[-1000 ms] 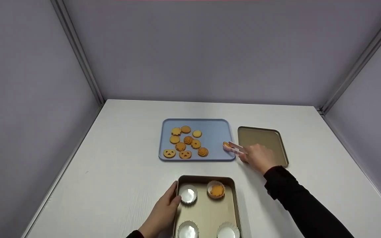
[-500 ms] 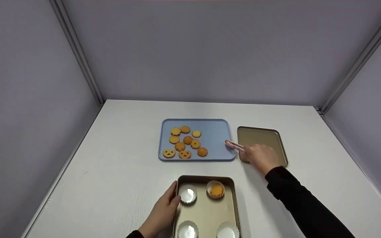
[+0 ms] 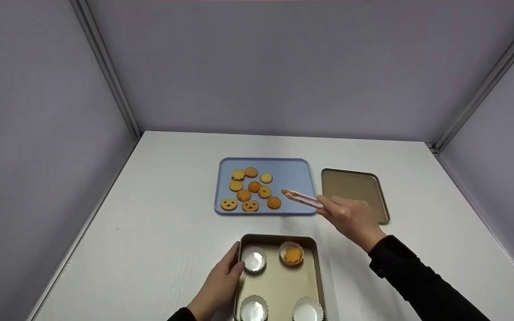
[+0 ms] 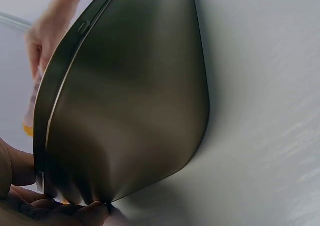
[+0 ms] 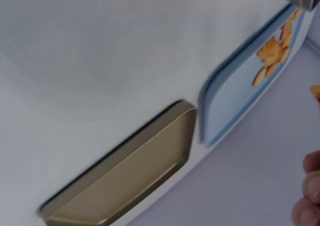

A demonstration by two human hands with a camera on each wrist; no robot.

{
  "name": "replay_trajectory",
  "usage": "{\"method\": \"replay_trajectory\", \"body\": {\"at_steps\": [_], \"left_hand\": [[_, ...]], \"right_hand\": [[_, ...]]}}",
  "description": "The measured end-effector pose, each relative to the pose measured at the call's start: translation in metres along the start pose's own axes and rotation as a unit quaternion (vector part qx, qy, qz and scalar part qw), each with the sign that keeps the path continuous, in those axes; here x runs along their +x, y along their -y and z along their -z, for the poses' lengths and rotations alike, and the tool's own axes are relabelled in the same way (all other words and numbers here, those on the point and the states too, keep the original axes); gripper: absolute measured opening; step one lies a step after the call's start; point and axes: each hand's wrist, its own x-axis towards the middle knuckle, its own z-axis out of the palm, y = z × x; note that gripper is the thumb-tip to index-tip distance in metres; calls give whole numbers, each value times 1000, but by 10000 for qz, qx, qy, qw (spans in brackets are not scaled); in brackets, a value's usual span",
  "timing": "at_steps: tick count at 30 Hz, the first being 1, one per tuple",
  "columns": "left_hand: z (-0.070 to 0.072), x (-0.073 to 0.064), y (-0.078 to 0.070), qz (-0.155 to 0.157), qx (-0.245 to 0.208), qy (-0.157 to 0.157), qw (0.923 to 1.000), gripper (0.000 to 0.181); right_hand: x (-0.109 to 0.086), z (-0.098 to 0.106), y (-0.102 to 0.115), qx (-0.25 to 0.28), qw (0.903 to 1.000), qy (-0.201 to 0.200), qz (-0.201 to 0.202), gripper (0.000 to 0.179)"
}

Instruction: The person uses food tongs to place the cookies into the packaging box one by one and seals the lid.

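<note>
My left hand point(image 3: 219, 283) grips the left rim of a deep gold baking pan point(image 3: 281, 281), thumb over the edge. Inside are fluted cupcake liners: two shiny ones point(image 3: 254, 260) on the left and white ones on the right. The far right liner point(image 3: 285, 263) contains an orange-yellow cookie point(image 3: 293, 255). My right hand point(image 3: 350, 218) holds pale pink tongs point(image 3: 304, 199), their tips pinching a small orange cookie point(image 3: 284, 191) above the blue tray point(image 3: 292, 171). In the left wrist view, the pan's outer wall point(image 4: 130, 96) hides most of the left fingers.
Several cookies point(image 3: 244, 195) lie on the left half of the blue tray. A shallow gold tray point(image 3: 350, 183) stands to its right, partly behind my right hand. Grey panels point(image 3: 266, 67) enclose the white table point(image 3: 159, 214) at the back and sides.
My right hand has raised the tongs with the cookie off the blue tray's right end and brought them leftward. My left hand and the pan stay put.
</note>
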Motion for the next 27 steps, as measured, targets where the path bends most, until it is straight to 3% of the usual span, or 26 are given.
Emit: {"method": "replay_trajectory", "body": {"at_steps": [4, 10, 15, 27], "left_hand": [[0, -1, 0, 54, -3, -35, 10000, 61], [-1, -1, -1, 70, 64, -100, 9999, 61], [0, 0, 0, 31, 164, -84, 9998, 60], [0, 0, -1, 63, 87, 2, 9999, 60]], "right_hand": [[5, 8, 14, 232, 9971, -345, 643, 29], [9, 17, 31, 567, 9878, -438, 1385, 34], [10, 20, 46, 720, 9821, -228, 1726, 33], [13, 6, 69, 247, 9744, 250, 2220, 22]]}}
